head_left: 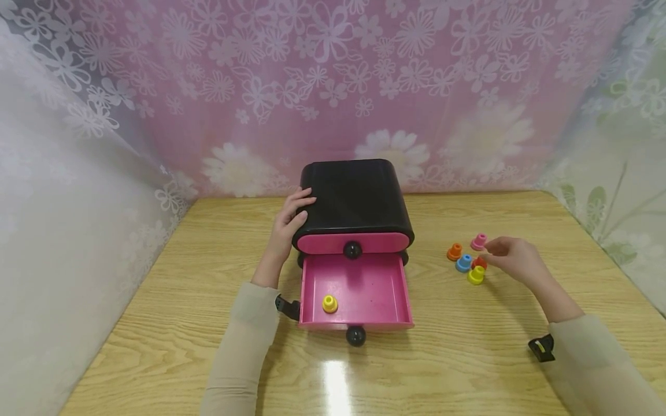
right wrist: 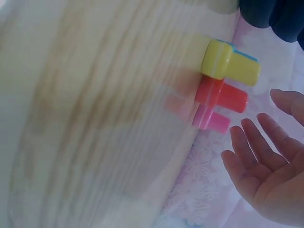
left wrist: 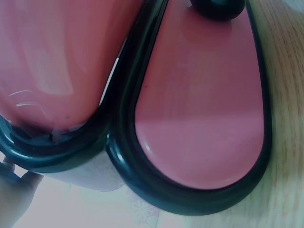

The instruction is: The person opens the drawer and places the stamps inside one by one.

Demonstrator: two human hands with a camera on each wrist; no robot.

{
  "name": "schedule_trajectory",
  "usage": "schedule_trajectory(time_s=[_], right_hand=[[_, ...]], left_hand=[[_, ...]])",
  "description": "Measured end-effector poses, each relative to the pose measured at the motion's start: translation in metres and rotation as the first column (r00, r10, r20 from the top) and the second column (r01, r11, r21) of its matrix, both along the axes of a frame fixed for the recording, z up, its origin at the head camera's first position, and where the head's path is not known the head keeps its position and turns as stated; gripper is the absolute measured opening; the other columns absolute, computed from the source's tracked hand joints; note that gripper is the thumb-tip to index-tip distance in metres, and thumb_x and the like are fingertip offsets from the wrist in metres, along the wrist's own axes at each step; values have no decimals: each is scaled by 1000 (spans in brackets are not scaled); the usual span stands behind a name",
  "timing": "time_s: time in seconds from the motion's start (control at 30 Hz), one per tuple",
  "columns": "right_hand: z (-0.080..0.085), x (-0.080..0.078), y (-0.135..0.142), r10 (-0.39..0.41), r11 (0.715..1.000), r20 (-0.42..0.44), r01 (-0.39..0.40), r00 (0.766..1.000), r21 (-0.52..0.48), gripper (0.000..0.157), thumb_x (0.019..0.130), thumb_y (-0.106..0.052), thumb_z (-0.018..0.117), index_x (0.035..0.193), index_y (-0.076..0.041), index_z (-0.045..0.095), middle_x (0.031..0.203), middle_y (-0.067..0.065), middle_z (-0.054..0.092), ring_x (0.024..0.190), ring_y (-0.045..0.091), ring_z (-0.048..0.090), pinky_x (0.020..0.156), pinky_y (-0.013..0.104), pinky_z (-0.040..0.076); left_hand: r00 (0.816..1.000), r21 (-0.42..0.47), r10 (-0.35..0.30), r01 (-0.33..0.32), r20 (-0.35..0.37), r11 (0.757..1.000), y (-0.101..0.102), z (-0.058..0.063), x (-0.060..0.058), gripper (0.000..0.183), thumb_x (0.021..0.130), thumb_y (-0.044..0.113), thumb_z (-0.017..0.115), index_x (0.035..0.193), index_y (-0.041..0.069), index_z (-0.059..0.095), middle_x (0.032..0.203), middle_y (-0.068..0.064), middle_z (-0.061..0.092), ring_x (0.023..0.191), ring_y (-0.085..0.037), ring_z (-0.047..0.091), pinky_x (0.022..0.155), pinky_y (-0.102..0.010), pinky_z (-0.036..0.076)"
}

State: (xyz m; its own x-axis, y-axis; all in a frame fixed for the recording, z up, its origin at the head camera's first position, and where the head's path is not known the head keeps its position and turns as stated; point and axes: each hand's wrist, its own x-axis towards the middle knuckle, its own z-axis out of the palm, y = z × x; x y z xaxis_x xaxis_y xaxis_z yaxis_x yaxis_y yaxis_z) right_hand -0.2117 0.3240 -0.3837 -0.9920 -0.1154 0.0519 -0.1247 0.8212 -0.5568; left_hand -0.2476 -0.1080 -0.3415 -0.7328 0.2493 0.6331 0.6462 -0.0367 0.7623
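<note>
My left hand [head_left: 287, 225] rests along the left edge of a black drawer cabinet [head_left: 354, 196], fingers spread over its rim. A pink drawer [head_left: 374, 294] is pulled out below a closed drawer front [head_left: 322, 244]. Inside the pulled-out drawer stands a yellow stepped plastic peg [head_left: 330, 304]. To the right, my right hand [head_left: 515, 261] reaches over a red peg [head_left: 479, 263], partly covering it. The right wrist view shows the fingers [right wrist: 270, 152] loosely extended and apart from the pegs. Pink [head_left: 479, 241], orange [head_left: 454, 251], blue [head_left: 464, 263] and yellow [head_left: 476, 275] pegs cluster around it.
The wooden table [head_left: 171, 323] carries everything. A flowered pink cloth [head_left: 281, 86] hangs along its back edge, with pale cloth on both sides. Black knobs stick out from the closed front [head_left: 352, 249] and the open drawer [head_left: 356, 335]. Dark straps sit at both wrists.
</note>
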Motion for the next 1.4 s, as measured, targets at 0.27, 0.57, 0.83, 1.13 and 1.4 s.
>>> schedule_trajectory(time_s=[0.27,0.57,0.83,1.13,1.4], right_hand=[[-4,-5,4,28,999,74,-32,997,44,46,82,-26,61,105,13,54,99,30,56,88,42,54,69,46,47],[-7,-7,4,44,998,82,-48,996,46,41,81,-23,62,101,13,56,96,28,58,87,41,55,70,47,47],[-9,-9,4,50,997,80,-54,996,57,38,81,-21,62,99,12,57,94,26,59,86,41,56,70,47,47],[-9,-10,2,46,996,85,-53,995,73,33,81,-20,62,95,10,59,90,24,60,83,39,56,69,46,47],[-8,-10,2,44,997,88,-50,995,66,28,82,-17,60,91,9,60,86,22,61,81,38,57,66,45,47]], left_hand=[[1000,16,-5,5,-9,1000,-1,-6,-6,33,86,0,38,112,-20,46,130,-30,32,130,-38,9,105,-38,12],[1000,32,-22,22,-22,999,-1,-6,-6,32,84,-8,35,111,-22,44,128,-34,31,129,-40,8,105,-40,11],[1000,19,-8,8,-18,1000,1,1,-1,32,83,-8,35,110,-23,43,128,-35,30,129,-41,9,105,-38,12],[1000,7,-10,10,-28,1000,0,-1,-2,31,84,-11,35,111,-22,44,128,-35,30,129,-41,8,105,-37,13],[1000,8,-11,11,-21,1000,0,0,0,32,84,-9,35,111,-23,43,128,-35,29,129,-42,8,105,-37,13]])
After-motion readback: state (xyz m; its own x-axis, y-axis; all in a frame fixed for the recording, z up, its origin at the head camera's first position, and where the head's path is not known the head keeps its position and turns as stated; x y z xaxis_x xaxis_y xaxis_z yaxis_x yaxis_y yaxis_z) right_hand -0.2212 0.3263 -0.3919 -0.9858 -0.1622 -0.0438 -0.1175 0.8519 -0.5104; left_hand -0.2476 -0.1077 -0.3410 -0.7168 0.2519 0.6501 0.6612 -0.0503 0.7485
